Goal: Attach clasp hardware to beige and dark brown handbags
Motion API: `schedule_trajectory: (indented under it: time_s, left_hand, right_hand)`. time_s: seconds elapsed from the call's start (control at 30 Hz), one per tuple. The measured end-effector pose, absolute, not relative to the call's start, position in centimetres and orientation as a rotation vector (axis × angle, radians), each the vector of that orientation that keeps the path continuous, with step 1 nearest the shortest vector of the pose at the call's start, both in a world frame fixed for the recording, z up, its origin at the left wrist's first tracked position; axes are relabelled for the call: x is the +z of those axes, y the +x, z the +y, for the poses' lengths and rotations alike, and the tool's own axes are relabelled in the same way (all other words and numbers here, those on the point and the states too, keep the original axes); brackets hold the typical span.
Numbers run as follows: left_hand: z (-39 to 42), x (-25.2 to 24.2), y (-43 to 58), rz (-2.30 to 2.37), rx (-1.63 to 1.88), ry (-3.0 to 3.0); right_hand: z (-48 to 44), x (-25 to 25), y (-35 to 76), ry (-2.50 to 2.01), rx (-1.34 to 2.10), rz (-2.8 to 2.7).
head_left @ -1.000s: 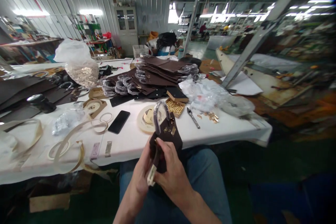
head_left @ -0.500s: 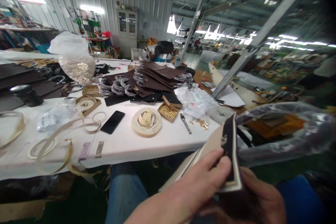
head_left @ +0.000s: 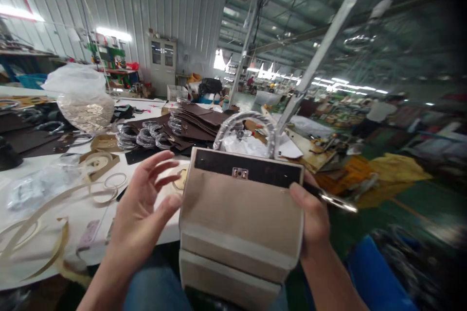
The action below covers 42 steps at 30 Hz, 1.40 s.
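A beige handbag (head_left: pixel 241 214) faces me upright above my lap. Along its top runs a black strip with a small metal fitting (head_left: pixel 240 173) in the middle. Behind the strip rises a plastic-wrapped loop handle (head_left: pixel 250 119). My right hand (head_left: pixel 314 211) grips the bag's right edge, thumb in front and fingers hidden behind. Past that hand sticks out a dark piece with a shiny metal end (head_left: pixel 337 201); I cannot tell what it is. Just off the left edge, my left hand (head_left: pixel 142 209) has its fingers spread and holds nothing.
On the white table (head_left: pixel 160 233) are a plastic bag of small pieces (head_left: pixel 87 112), stacked brown panels (head_left: pixel 200 119), a box with a tape roll (head_left: pixel 98 163) and loose beige strips (head_left: pixel 44 214). A blue bin (head_left: pixel 375 277) stands low at right. A person (head_left: pixel 377 112) is farther back.
The handbag has swung left and turned its beige face toward me. My left hand has let go and opened beside it. The view has shifted right.
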<state>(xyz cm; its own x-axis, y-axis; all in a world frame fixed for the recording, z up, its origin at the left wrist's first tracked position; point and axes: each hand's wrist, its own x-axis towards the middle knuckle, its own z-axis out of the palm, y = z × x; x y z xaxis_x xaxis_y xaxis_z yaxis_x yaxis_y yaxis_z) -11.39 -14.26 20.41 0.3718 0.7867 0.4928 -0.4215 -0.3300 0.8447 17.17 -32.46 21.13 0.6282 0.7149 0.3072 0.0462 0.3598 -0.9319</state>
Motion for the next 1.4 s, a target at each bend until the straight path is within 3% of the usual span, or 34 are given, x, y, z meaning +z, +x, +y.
schedule_trajectory:
  time_s: [0.17,0.4,0.5,0.8,0.93,1.2,1.4]
  left_hand:
    - [-11.5,16.3,-11.5,0.319,0.945,1.425]
    - [-12.1,11.0,-11.8,0.521,0.751,1.422]
    - [-11.3,11.6,-12.9,0.583,0.798,1.496]
    - [-6.9,18.1,-14.1,0.594,1.039,1.941]
    - [-6.2,15.8,-12.6,0.658,1.022,1.889]
    - [-2.3,4.6,-6.7,0.874,1.016,1.623]
    - [2.3,0.9,-4.4,1.083,0.992,1.763]
  right_hand:
    - [-26.0,22.0,18.4,-1.006,0.777,-0.771]
    - [-21.0,13.7,17.7,-1.067,0.926,-0.750]
    - [-19.3,13.8,17.8,-1.116,0.802,-0.819]
    - [-16.4,21.0,18.5,-1.020,0.581,-1.055]
    - [-16.4,17.0,18.5,-1.095,0.676,-1.008]
    - [-12.1,5.2,20.1,-1.255,0.880,-0.880]
    - [-6.3,2.2,23.3,-1.679,0.465,-1.177]
